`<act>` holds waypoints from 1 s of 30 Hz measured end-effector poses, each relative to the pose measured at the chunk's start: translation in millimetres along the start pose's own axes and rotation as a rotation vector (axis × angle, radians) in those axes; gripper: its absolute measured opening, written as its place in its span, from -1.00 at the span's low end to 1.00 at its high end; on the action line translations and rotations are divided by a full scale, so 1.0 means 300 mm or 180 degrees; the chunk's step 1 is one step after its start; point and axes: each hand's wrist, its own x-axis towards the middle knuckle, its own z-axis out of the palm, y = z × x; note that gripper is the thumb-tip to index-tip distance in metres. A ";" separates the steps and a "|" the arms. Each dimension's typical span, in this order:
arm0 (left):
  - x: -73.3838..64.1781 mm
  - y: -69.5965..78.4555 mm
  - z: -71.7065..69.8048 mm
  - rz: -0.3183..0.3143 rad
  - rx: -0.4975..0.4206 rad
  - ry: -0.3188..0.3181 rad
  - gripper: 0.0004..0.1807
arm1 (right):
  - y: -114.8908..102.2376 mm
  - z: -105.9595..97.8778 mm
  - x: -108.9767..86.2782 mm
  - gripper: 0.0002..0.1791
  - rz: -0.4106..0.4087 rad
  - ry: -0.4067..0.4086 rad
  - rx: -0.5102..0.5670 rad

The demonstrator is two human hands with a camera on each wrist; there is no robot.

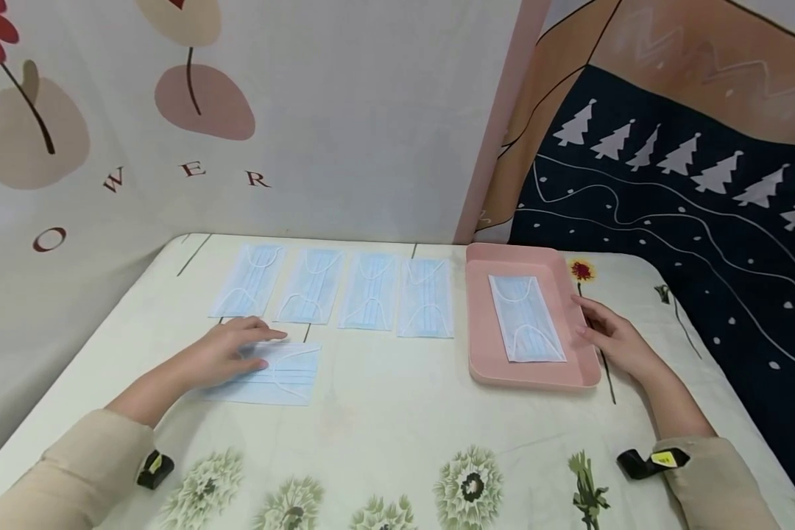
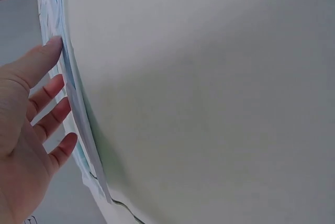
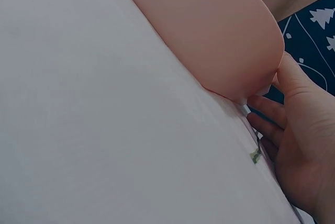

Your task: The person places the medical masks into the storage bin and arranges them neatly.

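Observation:
A pale blue pleated face mask (image 1: 288,375) with white ear loops lies sideways near the table's left front. Over its left part is my left hand (image 1: 235,353), fingers loosely extended; in the left wrist view the fingertips are right by the mask's edge. Several similar masks (image 1: 369,291) stand upright in a row behind it. At the right, a pink tray (image 1: 480,361) carries one mask (image 1: 526,318), slightly tilted. My right hand (image 1: 619,338) touches the tray's right rim with thumb and fingertips, the fingers relaxed.
A white cloth (image 1: 384,412) with printed flowers covers the table. Behind stands a pale curtain (image 1: 371,132) with printed letters, and at the right a dark cloth (image 1: 669,213) with white trees. Black straps with yellow labels sit at both cuffs.

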 end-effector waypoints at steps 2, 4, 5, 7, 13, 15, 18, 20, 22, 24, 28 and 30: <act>0.001 -0.005 0.000 -0.0007 0.0008 -0.0027 -0.44 | 0.000 0.001 0.002 -0.31 -0.0007 0.0006 0.0003; 0.003 -0.006 -0.001 -0.0001 0.0000 -0.0030 -0.46 | 0.000 0.002 0.005 -0.31 -0.0013 0.0007 0.0008; 0.003 -0.006 -0.002 0.0002 -0.0004 -0.0032 -0.47 | 0.001 0.002 0.005 -0.31 -0.0019 0.0009 0.0002; 0.006 -0.008 -0.002 -0.0004 -0.0030 -0.0039 -0.48 | 0.001 0.003 0.005 -0.32 -0.0027 0.0012 0.0002; 0.015 -0.020 0.009 -0.0070 -0.0116 -0.0077 -0.52 | 0.006 0.004 -0.001 -0.34 -0.0084 0.0021 0.0006; 0.019 -0.023 0.012 -0.0083 -0.0161 -0.0092 -0.52 | 0.009 0.004 -0.003 -0.34 -0.0098 0.0023 0.0024; 0.020 -0.025 0.011 -0.0104 -0.0224 -0.0117 -0.54 | 0.011 0.005 -0.001 -0.35 -0.0111 0.0020 0.0030; 0.022 -0.023 0.007 -0.0138 -0.0298 -0.0157 -0.56 | 0.011 0.004 -0.001 -0.35 -0.0106 0.0014 0.0033; 0.025 -0.022 0.003 -0.0198 -0.0363 -0.0220 -0.58 | 0.011 0.003 -0.001 -0.35 -0.0105 0.0010 0.0032; 0.029 -0.021 -0.002 -0.0283 -0.0489 -0.0306 -0.59 | 0.009 0.003 -0.001 -0.34 -0.0068 0.0003 0.0021; 0.035 -0.021 -0.005 -0.0414 -0.0710 -0.0381 -0.61 | 0.008 0.000 0.001 -0.32 0.0015 -0.0011 -0.0013; 0.036 -0.020 -0.005 -0.0462 -0.0798 -0.0386 -0.62 | 0.009 -0.002 0.002 -0.31 0.0056 -0.0019 -0.0046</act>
